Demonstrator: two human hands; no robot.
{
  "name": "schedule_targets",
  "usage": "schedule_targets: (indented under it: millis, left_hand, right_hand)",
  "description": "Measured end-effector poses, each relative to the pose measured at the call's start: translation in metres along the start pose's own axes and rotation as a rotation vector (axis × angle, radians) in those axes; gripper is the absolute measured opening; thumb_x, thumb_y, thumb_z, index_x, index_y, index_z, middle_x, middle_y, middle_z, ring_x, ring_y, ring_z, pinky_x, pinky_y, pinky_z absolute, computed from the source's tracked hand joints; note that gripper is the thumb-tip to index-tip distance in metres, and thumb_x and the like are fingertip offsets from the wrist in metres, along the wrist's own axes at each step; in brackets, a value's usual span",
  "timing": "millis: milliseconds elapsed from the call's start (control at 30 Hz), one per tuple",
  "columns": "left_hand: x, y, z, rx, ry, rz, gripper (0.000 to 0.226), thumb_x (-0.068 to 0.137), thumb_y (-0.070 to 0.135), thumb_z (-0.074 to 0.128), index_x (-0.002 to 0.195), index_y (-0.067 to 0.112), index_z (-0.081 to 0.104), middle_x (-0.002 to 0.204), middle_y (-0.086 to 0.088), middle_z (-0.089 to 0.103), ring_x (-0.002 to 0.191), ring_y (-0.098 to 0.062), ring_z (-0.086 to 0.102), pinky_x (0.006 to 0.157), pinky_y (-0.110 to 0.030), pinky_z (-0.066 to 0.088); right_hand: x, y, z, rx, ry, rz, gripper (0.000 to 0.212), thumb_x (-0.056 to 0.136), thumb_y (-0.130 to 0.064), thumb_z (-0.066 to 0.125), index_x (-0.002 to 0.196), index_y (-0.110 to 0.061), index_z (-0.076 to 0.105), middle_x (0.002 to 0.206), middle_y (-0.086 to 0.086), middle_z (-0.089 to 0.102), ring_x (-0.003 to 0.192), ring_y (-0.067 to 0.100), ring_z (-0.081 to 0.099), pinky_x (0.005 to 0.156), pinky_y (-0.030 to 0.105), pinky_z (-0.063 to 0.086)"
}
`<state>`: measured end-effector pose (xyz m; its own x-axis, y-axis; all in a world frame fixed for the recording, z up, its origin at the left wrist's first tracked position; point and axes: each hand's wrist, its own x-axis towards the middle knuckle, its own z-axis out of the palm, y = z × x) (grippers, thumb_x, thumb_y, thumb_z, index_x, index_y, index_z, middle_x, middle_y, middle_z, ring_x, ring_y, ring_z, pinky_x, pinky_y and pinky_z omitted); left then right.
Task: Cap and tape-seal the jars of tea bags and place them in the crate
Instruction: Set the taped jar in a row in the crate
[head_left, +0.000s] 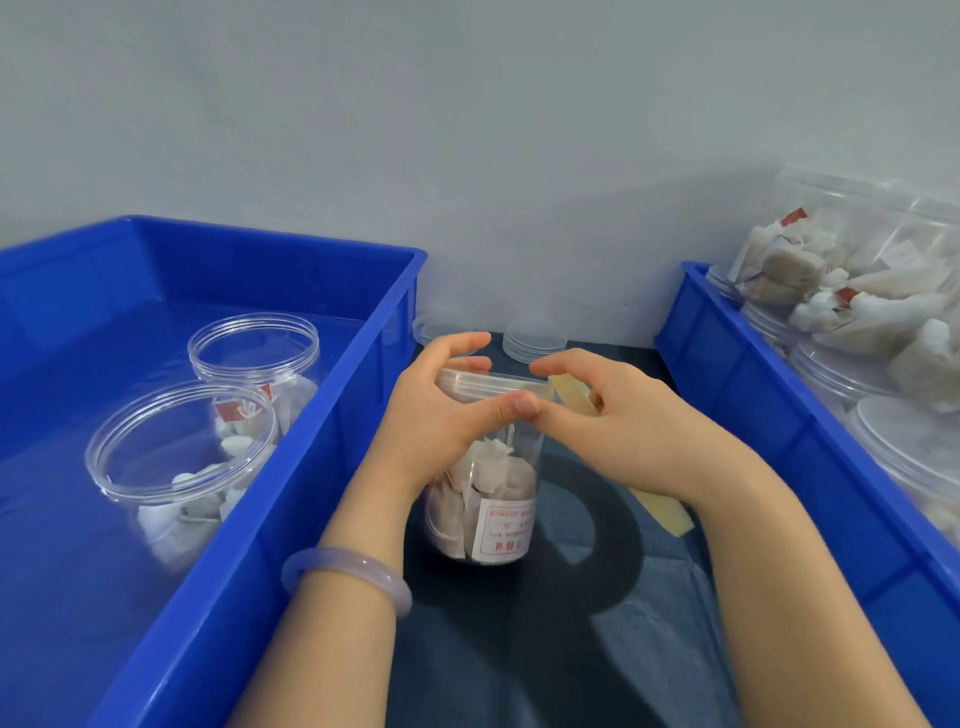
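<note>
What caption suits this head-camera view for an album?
Left hand grips a lidded clear plastic jar of tea bags; right hand holds a yellowish tape strip, between two blue plastic crates.

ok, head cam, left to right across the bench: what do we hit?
Left blue crate → bracelet on the left wrist → capped jar of tea bags → right hand holding a tape strip → right blue crate. Left hand skipped: it overlaps the jar.
</note>
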<state>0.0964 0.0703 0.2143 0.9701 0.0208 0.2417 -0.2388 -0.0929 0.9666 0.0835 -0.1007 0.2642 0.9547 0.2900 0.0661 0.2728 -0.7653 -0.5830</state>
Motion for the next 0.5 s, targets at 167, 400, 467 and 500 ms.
schedule_targets:
  millis: [167, 400, 467, 500]
  left_hand:
    - [-0.002, -0.001, -0.001, -0.067, 0.017, 0.003, 0.087, 0.040, 0.055, 0.076, 0.122, 0.033, 0.056, 0.117, 0.005, 0.063, 0.107, -0.010, 0.063, 0.077, -0.021, 0.054]
    - [-0.005, -0.002, -0.004, -0.136, -0.035, 0.047, 0.072, 0.048, 0.039, 0.076, 0.116, 0.032, 0.055, 0.117, 0.000, 0.064, 0.101, -0.013, 0.066, 0.070, -0.018, 0.053]
    - [-0.005, -0.003, -0.006, -0.141, -0.053, 0.054, 0.068, 0.050, 0.037, 0.076, 0.115, 0.032, 0.055, 0.118, -0.001, 0.064, 0.101, -0.014, 0.066, 0.070, -0.019, 0.053]
    - [-0.005, -0.003, -0.007, -0.143, -0.065, 0.057, 0.067, 0.052, 0.036, 0.076, 0.116, 0.032, 0.055, 0.118, 0.000, 0.064, 0.102, -0.014, 0.066, 0.071, -0.019, 0.054]
  right_hand:
    - [-0.007, 0.009, -0.013, 0.080, -0.072, 0.065, 0.069, 0.064, -0.071, 0.051, 0.130, -0.052, 0.048, 0.077, -0.022, 0.053, 0.055, 0.000, 0.047, 0.068, 0.025, 0.046]
    - [0.001, 0.015, -0.009, 0.110, -0.044, 0.067, 0.061, 0.066, -0.069, 0.056, 0.124, -0.047, 0.057, 0.075, -0.022, 0.053, 0.054, -0.002, 0.048, 0.062, 0.021, 0.038]
    - [0.003, 0.016, -0.006, 0.101, -0.027, 0.067, 0.059, 0.070, -0.067, 0.057, 0.125, -0.046, 0.056, 0.071, -0.025, 0.051, 0.057, -0.002, 0.043, 0.064, 0.019, 0.037]
    - [0.005, 0.016, -0.004, 0.096, -0.021, 0.064, 0.056, 0.073, -0.065, 0.058, 0.125, -0.047, 0.056, 0.066, -0.026, 0.049, 0.057, -0.002, 0.041, 0.063, 0.018, 0.035]
